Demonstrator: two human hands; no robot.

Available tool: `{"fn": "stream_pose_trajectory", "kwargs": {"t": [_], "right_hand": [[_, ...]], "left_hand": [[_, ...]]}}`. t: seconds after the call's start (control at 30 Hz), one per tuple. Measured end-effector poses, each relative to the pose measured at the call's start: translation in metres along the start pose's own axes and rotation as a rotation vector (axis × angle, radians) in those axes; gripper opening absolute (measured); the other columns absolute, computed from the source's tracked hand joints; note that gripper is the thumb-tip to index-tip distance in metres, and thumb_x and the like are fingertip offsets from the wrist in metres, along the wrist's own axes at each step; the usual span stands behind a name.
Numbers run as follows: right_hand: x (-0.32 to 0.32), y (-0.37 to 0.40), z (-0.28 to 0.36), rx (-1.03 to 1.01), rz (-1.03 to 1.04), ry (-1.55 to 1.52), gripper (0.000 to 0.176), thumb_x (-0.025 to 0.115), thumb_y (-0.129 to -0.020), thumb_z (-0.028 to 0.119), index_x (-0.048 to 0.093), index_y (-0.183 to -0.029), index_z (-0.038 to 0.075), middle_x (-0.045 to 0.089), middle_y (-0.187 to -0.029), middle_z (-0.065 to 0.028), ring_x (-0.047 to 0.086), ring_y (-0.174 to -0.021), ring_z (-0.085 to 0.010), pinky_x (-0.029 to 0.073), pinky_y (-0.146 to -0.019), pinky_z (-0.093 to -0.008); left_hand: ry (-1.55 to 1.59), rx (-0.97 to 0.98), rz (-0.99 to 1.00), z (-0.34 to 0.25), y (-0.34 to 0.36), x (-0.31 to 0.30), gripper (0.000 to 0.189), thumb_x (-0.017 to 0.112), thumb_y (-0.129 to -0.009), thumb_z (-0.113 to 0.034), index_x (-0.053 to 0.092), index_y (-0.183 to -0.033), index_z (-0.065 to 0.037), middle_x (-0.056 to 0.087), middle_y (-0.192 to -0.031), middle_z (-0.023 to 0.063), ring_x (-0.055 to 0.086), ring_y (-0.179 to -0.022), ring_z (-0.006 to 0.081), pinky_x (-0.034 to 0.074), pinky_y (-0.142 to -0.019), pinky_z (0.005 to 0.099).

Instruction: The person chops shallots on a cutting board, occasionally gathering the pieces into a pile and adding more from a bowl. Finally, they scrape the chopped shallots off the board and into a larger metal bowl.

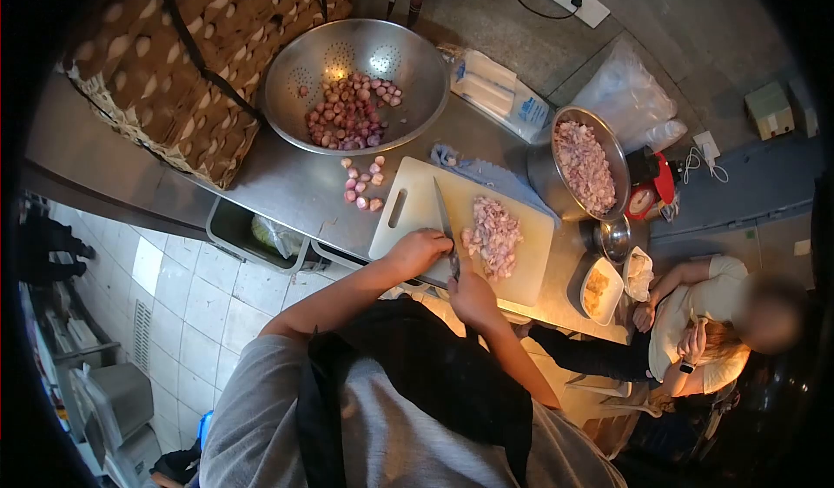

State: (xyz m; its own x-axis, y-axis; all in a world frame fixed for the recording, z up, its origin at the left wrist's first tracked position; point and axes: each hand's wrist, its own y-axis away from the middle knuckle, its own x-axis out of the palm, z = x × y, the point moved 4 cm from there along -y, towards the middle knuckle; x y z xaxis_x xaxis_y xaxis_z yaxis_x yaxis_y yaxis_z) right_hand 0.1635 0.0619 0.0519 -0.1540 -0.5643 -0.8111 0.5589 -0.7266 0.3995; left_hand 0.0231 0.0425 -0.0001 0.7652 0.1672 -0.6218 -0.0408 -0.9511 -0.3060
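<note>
My right hand (475,298) is wrapped around the handle of a kitchen knife (445,210), whose blade points away from me across a white cutting board (530,279). Close beside the knife's lower end is my left hand (420,252), its fingers curled in; whatever they hold, if anything, is hidden. A pile of chopped shallots (493,236) lies on the board to the right of the blade. Past the board's left edge, several whole peeled shallots (361,184) rest on the steel counter (291,194).
Behind the board stands a steel colander (287,62) of whole shallots, with a blue cloth (495,179) along the board's far edge. A steel pot (543,162) of chopped shallots is at the right. A woven basket (174,62) fills the far left. Another person (695,314) sits at right.
</note>
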Motion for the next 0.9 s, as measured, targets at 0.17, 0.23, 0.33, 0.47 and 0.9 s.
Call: {"fn": "stream_pose_trajectory", "kwargs": {"t": [0.17, 0.23, 0.33, 0.47, 0.9], "right_hand": [[-0.014, -0.003, -0.001, -0.049, 0.039, -0.005, 0.042, 0.053, -0.089, 0.019, 0.037, -0.122, -0.002, 0.062, -0.087, -0.0326, 0.061, -0.084, -0.0485, 0.047, -0.076, -0.0554], [-0.006, -0.002, -0.004, -0.009, 0.026, -0.013, 0.047, 0.053, -0.089, 0.019, 0.035, -0.128, 0.0, 0.062, -0.087, -0.0321, 0.061, -0.083, -0.0484, 0.047, -0.076, -0.0551], [0.007, -0.01, -0.005, -0.032, -0.047, -0.065, 0.05, 0.053, -0.09, 0.02, 0.033, -0.132, 0.001, 0.062, -0.088, -0.0319, 0.061, -0.084, -0.048, 0.047, -0.077, -0.0546], [-0.007, -0.008, -0.004, -0.033, 0.02, -0.045, 0.053, 0.053, -0.09, 0.02, 0.031, -0.135, 0.001, 0.062, -0.089, -0.0313, 0.061, -0.086, -0.0476, 0.047, -0.077, -0.0539], [0.013, -0.019, -0.011, -0.111, -0.076, -0.077, 0.058, 0.054, -0.089, 0.02, 0.028, -0.135, -0.003, 0.063, -0.086, -0.03, 0.063, -0.08, -0.0463, 0.049, -0.073, -0.053]], "left_hand": [[-0.014, 0.007, 0.02, 0.001, 0.002, 0.0, 0.012, 0.062, -0.077, -0.005, 0.062, -0.089, -0.008, 0.061, -0.084, 0.0112, 0.06, -0.085, 0.0339, 0.05, -0.074, 0.0424], [-0.011, 0.015, 0.009, 0.001, 0.0, 0.0, 0.012, 0.062, -0.077, -0.005, 0.062, -0.089, -0.007, 0.061, -0.084, 0.0112, 0.061, -0.085, 0.0337, 0.05, -0.074, 0.0422], [0.002, 0.018, -0.005, 0.0, 0.001, 0.0, 0.013, 0.061, -0.077, -0.004, 0.061, -0.089, -0.007, 0.062, -0.085, 0.0112, 0.061, -0.085, 0.0333, 0.05, -0.074, 0.0418], [-0.033, 0.026, 0.012, 0.004, 0.0, 0.002, 0.013, 0.061, -0.076, -0.004, 0.061, -0.089, -0.007, 0.063, -0.086, 0.0112, 0.061, -0.085, 0.0332, 0.05, -0.074, 0.0415], [-0.059, 0.028, 0.054, 0.001, 0.002, 0.001, 0.015, 0.061, -0.077, -0.004, 0.061, -0.091, -0.008, 0.063, -0.089, 0.0113, 0.061, -0.086, 0.0338, 0.05, -0.076, 0.0418]]}}
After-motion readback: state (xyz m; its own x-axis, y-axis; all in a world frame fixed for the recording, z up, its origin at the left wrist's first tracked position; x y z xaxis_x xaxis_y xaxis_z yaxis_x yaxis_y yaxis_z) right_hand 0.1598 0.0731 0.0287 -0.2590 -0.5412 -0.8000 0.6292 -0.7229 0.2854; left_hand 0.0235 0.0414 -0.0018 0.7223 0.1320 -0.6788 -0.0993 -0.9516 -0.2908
